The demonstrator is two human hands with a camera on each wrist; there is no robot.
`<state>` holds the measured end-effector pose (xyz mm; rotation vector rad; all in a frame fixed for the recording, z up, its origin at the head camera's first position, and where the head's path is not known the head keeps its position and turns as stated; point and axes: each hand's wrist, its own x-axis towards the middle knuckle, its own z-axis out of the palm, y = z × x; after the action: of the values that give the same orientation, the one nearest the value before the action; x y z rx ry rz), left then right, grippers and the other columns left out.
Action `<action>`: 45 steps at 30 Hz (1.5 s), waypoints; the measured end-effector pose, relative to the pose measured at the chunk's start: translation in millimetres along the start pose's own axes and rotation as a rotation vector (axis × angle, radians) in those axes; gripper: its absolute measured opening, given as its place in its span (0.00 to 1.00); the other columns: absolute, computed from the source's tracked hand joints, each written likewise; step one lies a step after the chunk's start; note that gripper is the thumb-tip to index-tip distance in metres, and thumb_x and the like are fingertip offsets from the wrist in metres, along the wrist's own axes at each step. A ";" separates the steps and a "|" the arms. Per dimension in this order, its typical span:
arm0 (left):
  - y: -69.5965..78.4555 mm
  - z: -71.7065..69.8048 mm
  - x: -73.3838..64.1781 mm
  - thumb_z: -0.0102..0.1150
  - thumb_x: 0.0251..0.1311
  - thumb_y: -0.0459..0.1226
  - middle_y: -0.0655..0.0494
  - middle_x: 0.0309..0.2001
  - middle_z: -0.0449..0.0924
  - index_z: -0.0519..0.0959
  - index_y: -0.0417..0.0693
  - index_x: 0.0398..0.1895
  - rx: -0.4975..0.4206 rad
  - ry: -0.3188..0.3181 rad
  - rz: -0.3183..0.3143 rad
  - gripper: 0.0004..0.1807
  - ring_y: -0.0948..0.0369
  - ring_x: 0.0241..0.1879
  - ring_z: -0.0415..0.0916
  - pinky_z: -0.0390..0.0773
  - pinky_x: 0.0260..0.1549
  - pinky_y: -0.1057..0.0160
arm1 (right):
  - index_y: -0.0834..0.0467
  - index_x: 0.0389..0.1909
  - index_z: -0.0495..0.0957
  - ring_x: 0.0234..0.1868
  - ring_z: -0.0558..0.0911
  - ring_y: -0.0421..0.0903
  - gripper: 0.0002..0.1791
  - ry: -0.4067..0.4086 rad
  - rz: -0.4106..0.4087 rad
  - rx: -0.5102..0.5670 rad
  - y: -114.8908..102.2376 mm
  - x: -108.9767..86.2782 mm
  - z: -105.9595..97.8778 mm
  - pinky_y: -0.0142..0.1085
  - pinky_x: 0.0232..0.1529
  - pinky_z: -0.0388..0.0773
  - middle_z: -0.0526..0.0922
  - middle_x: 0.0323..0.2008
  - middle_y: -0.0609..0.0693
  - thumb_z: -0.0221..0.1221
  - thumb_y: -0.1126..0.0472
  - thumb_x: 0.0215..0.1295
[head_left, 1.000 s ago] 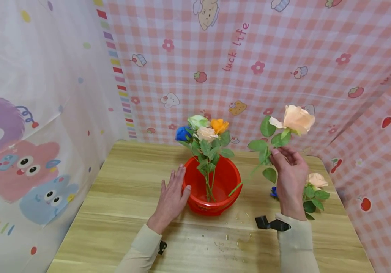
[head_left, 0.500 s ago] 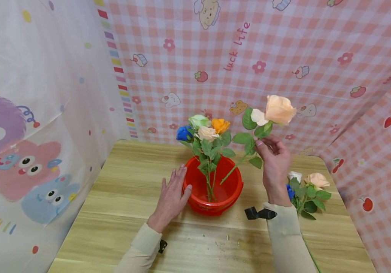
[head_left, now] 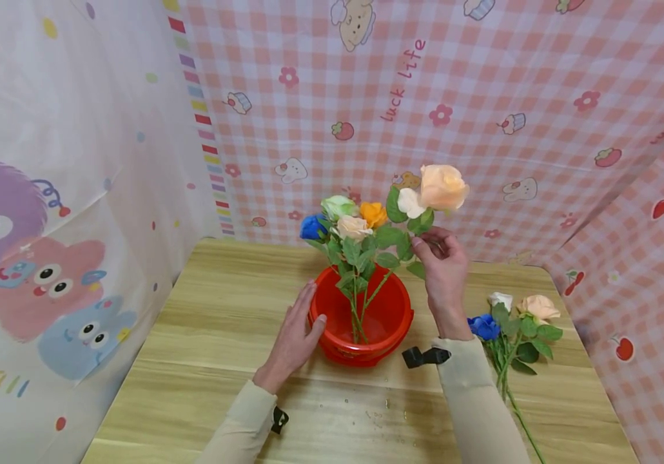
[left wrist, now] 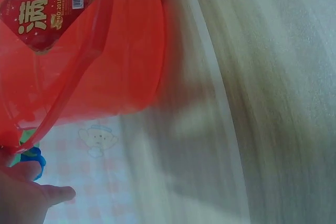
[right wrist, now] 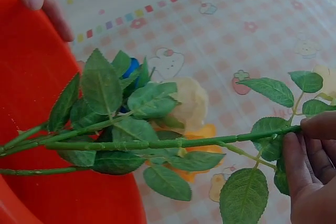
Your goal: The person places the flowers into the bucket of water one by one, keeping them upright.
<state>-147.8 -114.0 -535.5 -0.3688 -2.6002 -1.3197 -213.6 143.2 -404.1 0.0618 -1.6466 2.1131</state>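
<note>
**Large peach rose slants over the red bucket**

The right hand, at the bucket's two o'clock, pinches the rose's stem high up, among the leaves. The rose leans toward one o'clock; its stem runs down toward seven, the lower end over the bucket's mouth by the standing stems. Whether they touch is hard to tell. The left hand grasps nothing, its fingers straight against the bucket's side at nine o'clock. Standing blooms rise toward twelve, and loose flowers lie on the surface at three.

To seat the stem well, a gentle pinch should do: guide the lower end down the roomier three o'clock side, tilting it upright so the leaves clear the rim without snagging. The left hand's bracing should help stop the bucket sliding.
</note>
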 end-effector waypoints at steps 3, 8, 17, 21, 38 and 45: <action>0.0 1.0 -0.8 0.51 0.76 0.41 0.52 0.83 0.51 0.55 0.42 0.82 -0.007 -0.003 -0.002 0.36 0.51 0.80 0.50 0.49 0.74 0.33 | 0.68 0.46 0.80 0.38 0.85 0.42 0.11 -0.012 0.002 -0.046 3.7 0.2 2.7 0.31 0.43 0.83 0.84 0.37 0.48 0.64 0.75 0.64; -0.8 3.9 -1.7 0.49 0.77 0.41 0.51 0.83 0.49 0.52 0.43 0.83 0.007 0.003 0.000 0.36 0.51 0.81 0.49 0.50 0.73 0.32 | 0.69 0.48 0.80 0.38 0.85 0.42 0.11 -0.037 0.021 -0.116 11.4 0.0 7.0 0.30 0.43 0.82 0.85 0.38 0.46 0.64 0.74 0.65; -1.0 6.4 -2.5 0.49 0.77 0.39 0.50 0.83 0.49 0.51 0.41 0.83 0.018 0.013 -0.001 0.36 0.49 0.81 0.48 0.52 0.72 0.30 | 0.73 0.47 0.80 0.37 0.84 0.38 0.11 -0.102 0.037 -0.202 29.2 -1.2 15.8 0.27 0.41 0.80 0.83 0.39 0.58 0.63 0.73 0.64; 0.0 5.7 -2.3 0.49 0.77 0.40 0.51 0.83 0.49 0.52 0.42 0.83 0.020 0.007 -0.008 0.36 0.50 0.81 0.48 0.52 0.73 0.31 | 0.73 0.46 0.80 0.37 0.84 0.38 0.11 -0.133 0.049 -0.227 36.0 -3.1 18.2 0.26 0.39 0.80 0.84 0.39 0.60 0.64 0.73 0.64; 0.7 4.8 -2.7 0.47 0.77 0.43 0.52 0.83 0.49 0.51 0.44 0.84 0.042 -0.003 -0.023 0.37 0.48 0.81 0.48 0.52 0.72 0.31 | 0.72 0.46 0.80 0.35 0.82 0.37 0.11 -0.223 0.116 -0.358 57.4 -7.0 20.5 0.23 0.36 0.78 0.84 0.42 0.68 0.64 0.73 0.64; 0.2 4.2 -2.6 0.46 0.78 0.44 0.53 0.83 0.48 0.50 0.45 0.84 0.050 -0.004 -0.025 0.37 0.50 0.81 0.47 0.52 0.72 0.30 | 0.72 0.46 0.80 0.33 0.81 0.36 0.12 -0.248 0.151 -0.411 56.0 -8.0 22.6 0.23 0.35 0.78 0.84 0.42 0.67 0.63 0.74 0.62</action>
<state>-145.4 -110.9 -538.5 -0.3324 -2.6436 -1.2605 -233.1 109.5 -451.0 0.0736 -2.2684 1.8851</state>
